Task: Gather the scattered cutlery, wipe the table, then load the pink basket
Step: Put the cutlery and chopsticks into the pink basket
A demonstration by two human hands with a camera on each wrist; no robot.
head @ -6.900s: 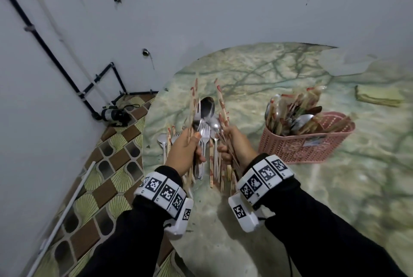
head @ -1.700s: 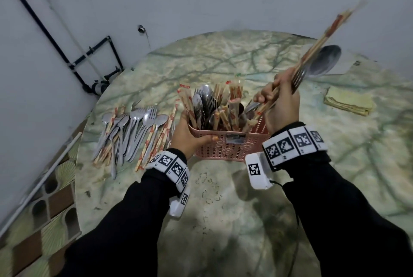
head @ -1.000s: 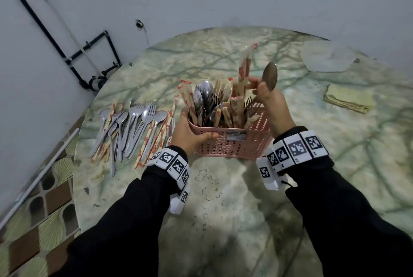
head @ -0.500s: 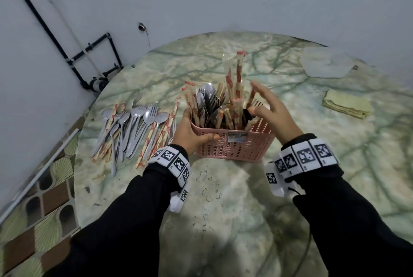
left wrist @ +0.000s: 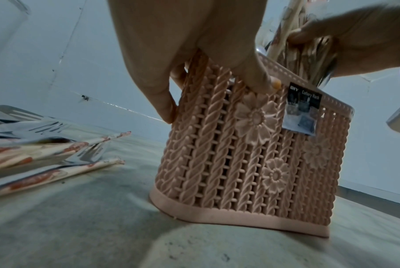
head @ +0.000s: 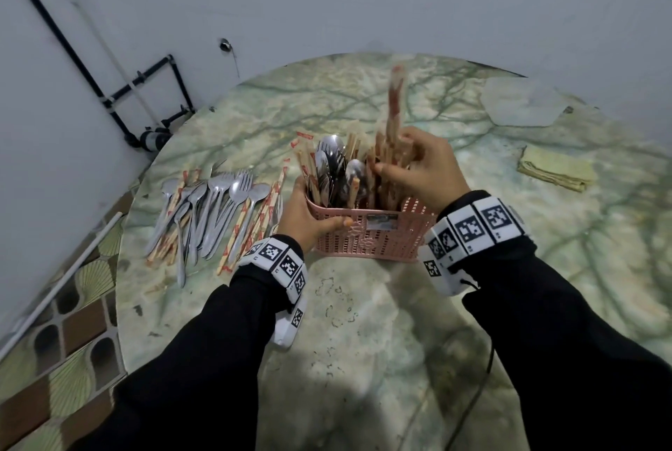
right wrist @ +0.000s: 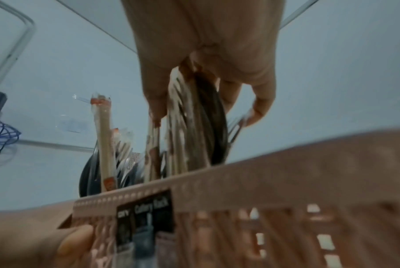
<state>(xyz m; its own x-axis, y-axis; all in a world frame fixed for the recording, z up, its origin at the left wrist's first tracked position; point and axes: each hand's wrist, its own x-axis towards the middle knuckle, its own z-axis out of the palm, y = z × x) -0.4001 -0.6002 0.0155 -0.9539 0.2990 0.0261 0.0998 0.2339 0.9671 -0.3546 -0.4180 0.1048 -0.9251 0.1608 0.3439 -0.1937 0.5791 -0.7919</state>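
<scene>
On the left a pile of steel spoons, forks and paper-wrapped chopsticks (head: 214, 210) waits on the green marbled table (head: 363, 341); my left hand (head: 305, 214) grips the pink woven plastic basket (head: 367, 236), which I should brace while my right hand (head: 425, 170), fingers curled round upright cutlery, seats it fully.

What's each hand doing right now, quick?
Left hand: grips the near left corner of the pink basket, thumb on its front.
Right hand: fingers curled round the upright cutlery standing in the basket.
</scene>
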